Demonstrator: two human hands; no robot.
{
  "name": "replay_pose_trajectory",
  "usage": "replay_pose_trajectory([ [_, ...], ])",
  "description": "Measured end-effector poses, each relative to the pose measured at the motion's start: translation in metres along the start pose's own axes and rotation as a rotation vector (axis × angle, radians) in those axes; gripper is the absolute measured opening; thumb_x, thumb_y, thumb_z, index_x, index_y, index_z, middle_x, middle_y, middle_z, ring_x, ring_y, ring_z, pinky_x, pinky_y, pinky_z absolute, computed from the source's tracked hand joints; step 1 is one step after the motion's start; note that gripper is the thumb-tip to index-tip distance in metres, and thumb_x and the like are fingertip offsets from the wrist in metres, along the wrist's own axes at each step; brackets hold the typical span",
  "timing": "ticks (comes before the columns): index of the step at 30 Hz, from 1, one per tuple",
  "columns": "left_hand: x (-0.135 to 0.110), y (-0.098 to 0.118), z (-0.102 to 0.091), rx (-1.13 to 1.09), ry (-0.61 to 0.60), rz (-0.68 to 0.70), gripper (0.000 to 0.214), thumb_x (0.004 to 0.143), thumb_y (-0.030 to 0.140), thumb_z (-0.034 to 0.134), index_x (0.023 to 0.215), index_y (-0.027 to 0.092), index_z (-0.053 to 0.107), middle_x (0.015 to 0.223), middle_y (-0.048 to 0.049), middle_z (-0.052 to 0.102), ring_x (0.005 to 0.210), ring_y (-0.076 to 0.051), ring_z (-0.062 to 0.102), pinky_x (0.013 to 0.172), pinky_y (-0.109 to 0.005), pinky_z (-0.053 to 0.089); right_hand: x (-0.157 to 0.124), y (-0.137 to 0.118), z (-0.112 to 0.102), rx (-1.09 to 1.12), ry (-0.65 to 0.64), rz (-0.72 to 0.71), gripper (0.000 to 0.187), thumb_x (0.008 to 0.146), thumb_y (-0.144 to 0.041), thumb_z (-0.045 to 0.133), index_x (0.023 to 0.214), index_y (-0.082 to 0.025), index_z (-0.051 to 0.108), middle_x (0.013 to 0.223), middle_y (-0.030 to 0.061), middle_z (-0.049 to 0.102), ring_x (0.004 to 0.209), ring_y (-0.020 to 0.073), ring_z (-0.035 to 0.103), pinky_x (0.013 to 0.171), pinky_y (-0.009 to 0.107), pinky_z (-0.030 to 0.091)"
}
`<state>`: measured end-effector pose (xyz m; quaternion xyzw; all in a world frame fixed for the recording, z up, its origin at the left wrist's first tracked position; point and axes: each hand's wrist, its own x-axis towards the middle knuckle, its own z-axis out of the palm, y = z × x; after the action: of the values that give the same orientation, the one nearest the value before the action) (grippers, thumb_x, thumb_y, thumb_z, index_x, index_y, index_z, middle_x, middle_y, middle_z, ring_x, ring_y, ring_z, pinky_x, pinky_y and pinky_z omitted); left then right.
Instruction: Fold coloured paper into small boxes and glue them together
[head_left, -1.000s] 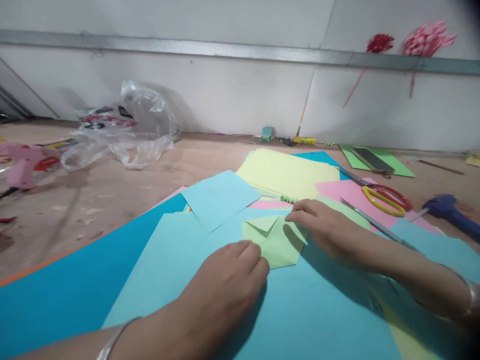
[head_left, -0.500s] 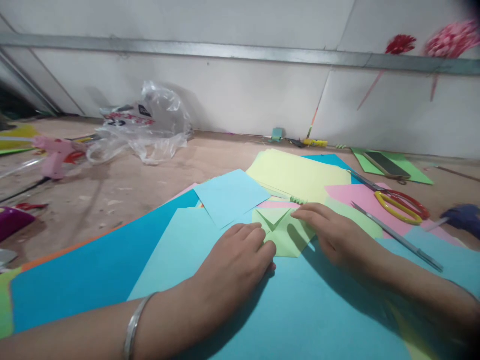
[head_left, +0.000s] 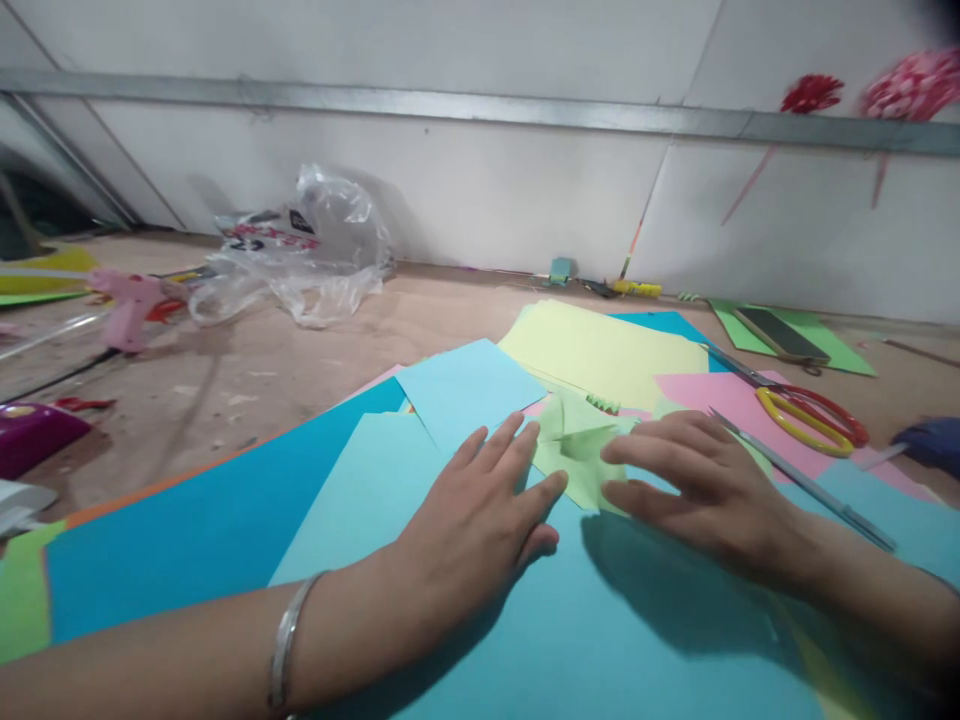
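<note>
A small folded light green paper (head_left: 577,455) lies on large blue sheets (head_left: 600,620). My left hand (head_left: 480,510) rests flat with its fingers stretched out, the fingertips touching the green paper's left edge. My right hand (head_left: 701,480) pinches the paper's right side between thumb and fingers and lifts that part a little off the sheet. A metal bangle sits on my left wrist.
Yellow (head_left: 600,350), pink (head_left: 720,400) and light blue (head_left: 465,385) sheets lie behind the hands. Scissors with yellow and red handles (head_left: 810,415) lie at the right. A clear plastic bag (head_left: 300,250), a pink glue gun (head_left: 131,300) and a phone on green paper (head_left: 780,332) sit farther off.
My left hand has opened from curled fingers to flat. My right hand has shifted right and taken hold of the green paper's edge, raising it. The camera has drifted left.
</note>
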<state>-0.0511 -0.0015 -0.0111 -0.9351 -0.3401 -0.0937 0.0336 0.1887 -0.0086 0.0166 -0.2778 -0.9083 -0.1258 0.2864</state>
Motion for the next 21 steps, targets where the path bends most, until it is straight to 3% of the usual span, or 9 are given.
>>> replay_pose_trajectory([
  [3,0.002,0.004,-0.002,-0.018,-0.046,0.04,0.034,0.09,0.03,0.061,0.119,0.012,0.059,0.131,-0.0201,0.055,0.127,-0.037,0.047,0.098,-0.054,0.046,0.003,-0.002,-0.002,-0.097,-0.144,-0.152,0.026,0.096,-0.011,0.046,0.08,-0.025,0.061,0.081,-0.0019,0.069,0.079,0.0148,0.058,0.077,0.034,0.041],
  [7,0.004,0.009,-0.006,-0.072,-0.159,0.062,0.017,0.093,0.023,0.055,0.105,0.013,0.062,0.1,-0.0113,0.063,0.091,-0.027,0.06,0.079,-0.045,0.054,0.003,0.006,-0.001,-0.024,-0.304,-0.142,0.029,0.099,-0.012,0.041,0.082,-0.023,0.063,0.073,-0.0006,0.065,0.073,0.0143,0.053,0.07,0.034,0.036],
  [11,0.002,0.01,-0.007,-0.043,-0.121,0.093,0.022,0.093,0.028,0.058,0.107,0.012,0.062,0.109,-0.0165,0.064,0.102,-0.03,0.06,0.083,-0.046,0.053,-0.003,0.019,0.001,0.156,-0.355,-0.121,0.024,0.098,-0.013,0.044,0.09,-0.022,0.065,0.089,0.0015,0.07,0.086,0.0165,0.054,0.079,0.034,0.038],
  [14,0.001,0.01,-0.006,-0.044,-0.139,0.087,0.032,0.09,0.034,0.063,0.11,0.01,0.062,0.118,-0.0192,0.064,0.109,-0.032,0.059,0.088,-0.046,0.052,-0.007,0.027,0.003,0.292,-0.381,-0.096,0.019,0.096,-0.013,0.05,0.093,-0.023,0.066,0.087,0.0016,0.071,0.086,0.0166,0.054,0.081,0.033,0.039],
  [17,0.0,0.012,-0.003,-0.043,-0.161,0.115,0.041,0.088,0.038,0.066,0.113,0.006,0.062,0.121,-0.02,0.064,0.11,-0.032,0.06,0.093,-0.046,0.051,-0.008,0.03,0.008,0.459,-0.324,-0.061,0.009,0.094,-0.021,0.057,0.092,-0.021,0.066,0.081,0.0024,0.07,0.078,0.0157,0.055,0.078,0.032,0.042],
  [21,0.0,0.015,-0.003,0.01,-0.145,0.169,0.046,0.089,0.042,0.063,0.114,0.004,0.062,0.124,-0.0233,0.063,0.115,-0.033,0.06,0.097,-0.047,0.049,-0.006,0.029,0.009,0.544,-0.22,0.174,0.019,0.093,-0.033,0.06,0.08,-0.02,0.066,0.071,0.0017,0.066,0.069,0.0143,0.055,0.071,0.03,0.045],
])
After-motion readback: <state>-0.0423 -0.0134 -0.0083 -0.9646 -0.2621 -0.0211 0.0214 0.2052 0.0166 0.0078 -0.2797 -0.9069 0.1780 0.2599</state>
